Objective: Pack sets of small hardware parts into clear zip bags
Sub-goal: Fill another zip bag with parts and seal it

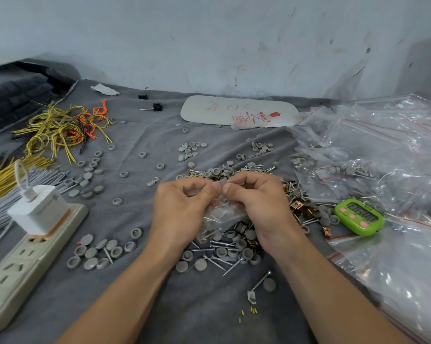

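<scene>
As the left hand (182,202) and right hand (259,199) meet thumb to thumb, each pinches the top edge of a small clear bag (221,214) between thumb and curled fingers. The bag hangs between the palms, low over the grey cloth (140,294), with thin metal pieces showing through it. Right under it lie loose screws (219,254) and grey caps (92,254), and brass clips (298,204) crowd the right hand's outer side. More caps are scattered to the left and beyond. A green timer (359,217) sits near the right hand, at the edge of a heap of clear zip bags (383,145). On the left lies a power strip (16,274) with a white charger (39,207) plugged in, and farther off a tangle of yellow wires (60,125).
</scene>
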